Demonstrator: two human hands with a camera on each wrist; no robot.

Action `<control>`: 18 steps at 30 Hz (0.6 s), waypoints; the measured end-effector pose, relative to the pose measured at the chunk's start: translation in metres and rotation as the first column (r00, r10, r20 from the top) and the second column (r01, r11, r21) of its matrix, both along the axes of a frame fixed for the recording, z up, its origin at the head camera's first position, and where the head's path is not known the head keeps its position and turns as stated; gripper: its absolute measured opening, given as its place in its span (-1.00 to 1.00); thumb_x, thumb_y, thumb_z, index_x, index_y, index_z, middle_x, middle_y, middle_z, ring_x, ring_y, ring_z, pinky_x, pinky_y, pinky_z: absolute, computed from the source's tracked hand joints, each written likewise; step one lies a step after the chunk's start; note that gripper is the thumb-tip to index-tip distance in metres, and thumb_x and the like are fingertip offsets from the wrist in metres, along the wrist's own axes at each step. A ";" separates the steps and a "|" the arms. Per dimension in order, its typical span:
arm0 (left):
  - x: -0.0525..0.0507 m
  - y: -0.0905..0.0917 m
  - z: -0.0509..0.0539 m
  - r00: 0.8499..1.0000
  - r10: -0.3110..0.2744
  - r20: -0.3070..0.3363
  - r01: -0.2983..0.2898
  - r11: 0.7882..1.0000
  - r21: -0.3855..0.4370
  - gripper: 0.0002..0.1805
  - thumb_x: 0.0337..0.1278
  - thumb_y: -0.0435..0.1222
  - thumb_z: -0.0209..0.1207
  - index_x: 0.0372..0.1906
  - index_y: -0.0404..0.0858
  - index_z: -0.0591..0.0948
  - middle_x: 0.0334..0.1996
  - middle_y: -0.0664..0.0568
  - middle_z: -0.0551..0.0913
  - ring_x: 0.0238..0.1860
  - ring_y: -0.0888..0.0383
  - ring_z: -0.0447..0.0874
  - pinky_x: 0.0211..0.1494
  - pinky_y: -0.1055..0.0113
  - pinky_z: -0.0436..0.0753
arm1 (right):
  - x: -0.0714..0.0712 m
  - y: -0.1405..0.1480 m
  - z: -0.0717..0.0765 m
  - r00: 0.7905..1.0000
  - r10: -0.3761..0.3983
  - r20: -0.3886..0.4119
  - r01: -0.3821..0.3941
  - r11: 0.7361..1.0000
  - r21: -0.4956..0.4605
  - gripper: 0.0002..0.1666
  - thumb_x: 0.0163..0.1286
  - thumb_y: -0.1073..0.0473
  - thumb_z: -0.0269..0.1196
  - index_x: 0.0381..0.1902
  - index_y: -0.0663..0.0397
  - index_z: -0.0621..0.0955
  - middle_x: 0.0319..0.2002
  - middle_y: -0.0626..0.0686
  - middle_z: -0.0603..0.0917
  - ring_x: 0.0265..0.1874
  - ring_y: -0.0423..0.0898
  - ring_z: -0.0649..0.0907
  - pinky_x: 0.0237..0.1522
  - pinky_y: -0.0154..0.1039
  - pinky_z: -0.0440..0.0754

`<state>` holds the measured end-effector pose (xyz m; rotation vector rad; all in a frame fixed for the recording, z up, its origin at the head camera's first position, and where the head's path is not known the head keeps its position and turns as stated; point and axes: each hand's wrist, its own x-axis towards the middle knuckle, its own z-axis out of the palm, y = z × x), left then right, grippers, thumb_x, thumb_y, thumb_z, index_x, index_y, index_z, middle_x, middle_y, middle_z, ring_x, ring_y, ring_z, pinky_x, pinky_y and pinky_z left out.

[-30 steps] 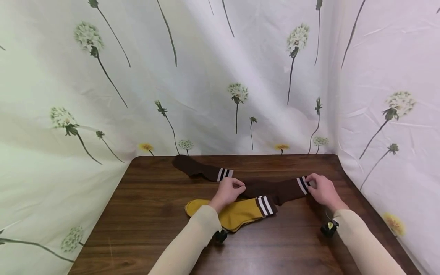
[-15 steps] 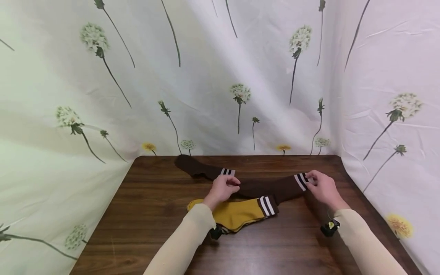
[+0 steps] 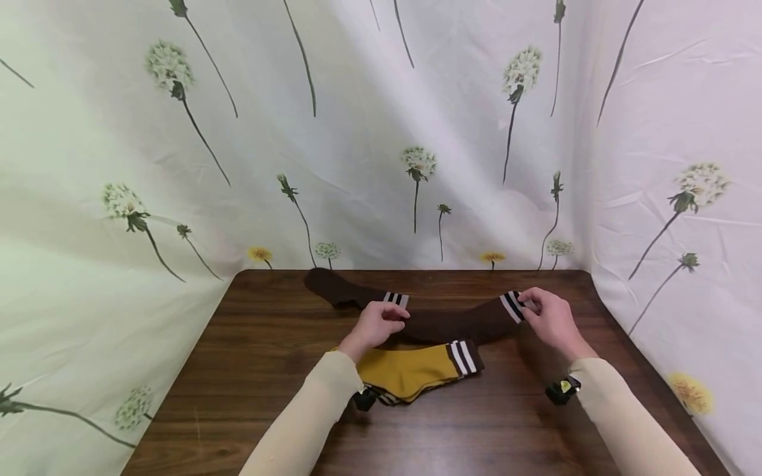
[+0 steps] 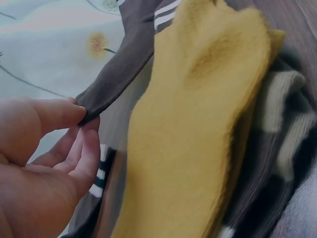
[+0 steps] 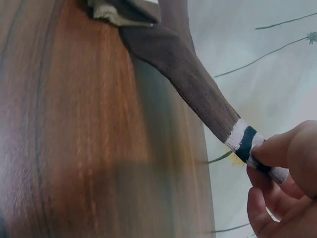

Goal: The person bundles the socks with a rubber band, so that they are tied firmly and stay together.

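Note:
A brown sock [image 3: 452,325] with a white-and-black striped cuff stretches between my two hands, its cuff end raised. My left hand [image 3: 374,325] pinches its toe end, thumb against fingertips, as the left wrist view shows. At the other end, the right hand [image 3: 552,320] grips the striped cuff [image 5: 242,141] between thumb and fingers. A mustard-yellow sock [image 3: 411,370] with a brown, white-striped cuff lies just in front, partly under my left forearm. Below it, dark socks with pale bands [image 4: 277,104] show in the left wrist view.
Another brown sock [image 3: 342,289] with a striped cuff lies at the back of the wooden table [image 3: 250,370], beyond my left hand. A white curtain [image 3: 357,165] printed with dandelions hangs behind the table and along its right side.
Both hands have shifted left with the brown sock, the left hand slightly more. The cuff end has risen a little. The yellow sock and the far brown sock lie unmoved.

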<state>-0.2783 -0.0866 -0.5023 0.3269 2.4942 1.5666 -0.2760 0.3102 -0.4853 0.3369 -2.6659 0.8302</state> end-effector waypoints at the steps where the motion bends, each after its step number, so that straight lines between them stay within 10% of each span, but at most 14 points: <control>1: 0.000 -0.001 0.002 1.000 0.012 0.000 -0.012 1.000 0.008 -0.82 0.35 -0.46 0.32 -0.04 -0.29 0.80 -0.06 -0.09 0.74 -0.08 0.06 0.65 0.00 0.17 0.71 | 0.000 -0.002 0.001 1.000 0.002 0.000 -0.002 1.000 -0.002 -0.79 0.31 0.43 0.39 -0.11 0.18 0.72 -0.21 0.20 0.77 -0.32 0.04 0.71 -0.23 0.01 0.61; 18: 0.000 -0.041 0.023 0.985 0.126 0.117 -0.150 0.964 0.220 -0.73 0.34 -0.54 0.28 0.08 -0.36 0.75 -0.02 -0.21 0.71 -0.17 0.01 0.75 -0.03 0.11 0.79 | 0.000 -0.026 0.024 0.999 0.015 0.049 -0.010 0.995 -0.098 -0.66 0.36 0.34 0.43 0.08 0.25 0.70 -0.14 0.26 0.79 -0.26 0.06 0.76 -0.28 -0.22 0.66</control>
